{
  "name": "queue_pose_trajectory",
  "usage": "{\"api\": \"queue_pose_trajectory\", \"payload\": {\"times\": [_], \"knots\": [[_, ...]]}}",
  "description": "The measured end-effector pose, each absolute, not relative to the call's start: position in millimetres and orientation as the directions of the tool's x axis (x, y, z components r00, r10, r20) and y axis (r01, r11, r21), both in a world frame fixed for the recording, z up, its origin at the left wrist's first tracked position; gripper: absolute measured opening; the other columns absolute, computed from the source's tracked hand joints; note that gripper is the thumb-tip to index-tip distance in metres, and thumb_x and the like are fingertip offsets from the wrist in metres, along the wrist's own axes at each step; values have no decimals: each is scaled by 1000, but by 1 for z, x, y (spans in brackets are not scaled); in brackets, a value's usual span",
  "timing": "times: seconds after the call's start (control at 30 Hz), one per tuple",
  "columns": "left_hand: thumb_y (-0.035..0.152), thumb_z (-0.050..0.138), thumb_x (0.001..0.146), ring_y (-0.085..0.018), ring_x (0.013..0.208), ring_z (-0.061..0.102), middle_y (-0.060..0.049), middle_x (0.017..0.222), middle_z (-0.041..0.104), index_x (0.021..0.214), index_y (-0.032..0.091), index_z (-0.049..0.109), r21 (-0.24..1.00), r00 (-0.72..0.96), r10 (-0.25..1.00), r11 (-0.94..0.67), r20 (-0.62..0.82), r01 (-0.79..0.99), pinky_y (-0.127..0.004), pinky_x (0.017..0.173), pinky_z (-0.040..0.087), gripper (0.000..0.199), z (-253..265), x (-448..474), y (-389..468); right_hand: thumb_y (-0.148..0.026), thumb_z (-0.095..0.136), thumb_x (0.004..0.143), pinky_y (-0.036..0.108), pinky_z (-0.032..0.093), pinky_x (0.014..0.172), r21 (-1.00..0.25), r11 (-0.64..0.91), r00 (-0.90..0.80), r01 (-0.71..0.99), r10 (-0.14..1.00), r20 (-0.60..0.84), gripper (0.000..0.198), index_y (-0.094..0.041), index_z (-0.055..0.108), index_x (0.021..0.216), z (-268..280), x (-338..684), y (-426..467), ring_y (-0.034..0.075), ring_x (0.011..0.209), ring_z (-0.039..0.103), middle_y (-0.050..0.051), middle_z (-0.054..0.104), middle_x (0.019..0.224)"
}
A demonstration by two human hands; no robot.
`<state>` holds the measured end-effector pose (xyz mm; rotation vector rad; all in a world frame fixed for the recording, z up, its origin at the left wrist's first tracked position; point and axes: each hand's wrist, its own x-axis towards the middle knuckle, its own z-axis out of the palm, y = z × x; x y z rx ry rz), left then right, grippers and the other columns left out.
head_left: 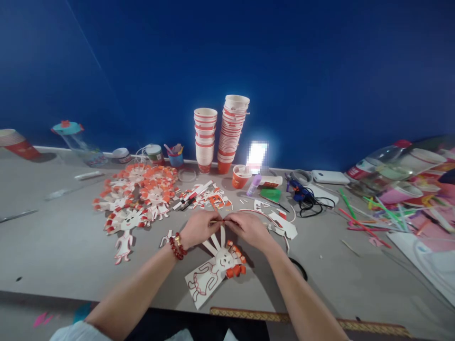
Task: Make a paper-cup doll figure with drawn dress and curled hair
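A white paper doll with a drawn face and dress lies at an angle near the table's front. Several strips fan out from its head; those on the right are curled into orange rolls, those on the left are straight. My left hand, with a red bead bracelet at the wrist, pinches the tip of an upper strip. My right hand meets it there, fingers closed on the same tip; the exact grip is partly hidden. Finished-looking paper dolls with orange curls lie in a pile to the left.
Two tall paper cup stacks stand at the back by a lit phone. Paper scraps and markers lie before them. A glue stick, a glue gun with black cord, and straws are rightward. A patterned ruler-like strip runs along the front edge.
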<state>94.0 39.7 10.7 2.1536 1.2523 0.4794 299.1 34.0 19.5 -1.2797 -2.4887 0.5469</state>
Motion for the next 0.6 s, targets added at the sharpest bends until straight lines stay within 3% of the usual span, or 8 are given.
{"api": "queue_pose_trajectory", "payload": {"times": [0.23,0.6], "knots": [[28,50,91,-19,79,62,-2,81,71,89,21,70,565,532,846,-457,37,687,-27,73,40,21,9,96,41,-21,56,92,24,33,62,-436,498,-529,749,847,58,12,-20,65,84,21,296,32,16,70,58,2,68,77],[29,53,87,-16,73,61,-2,80,70,89,19,68,673,533,845,-376,-33,637,-23,64,40,19,16,93,41,-18,56,91,26,34,65,-420,561,-564,713,815,132,10,-19,63,85,19,295,31,17,72,57,3,68,78]]}}
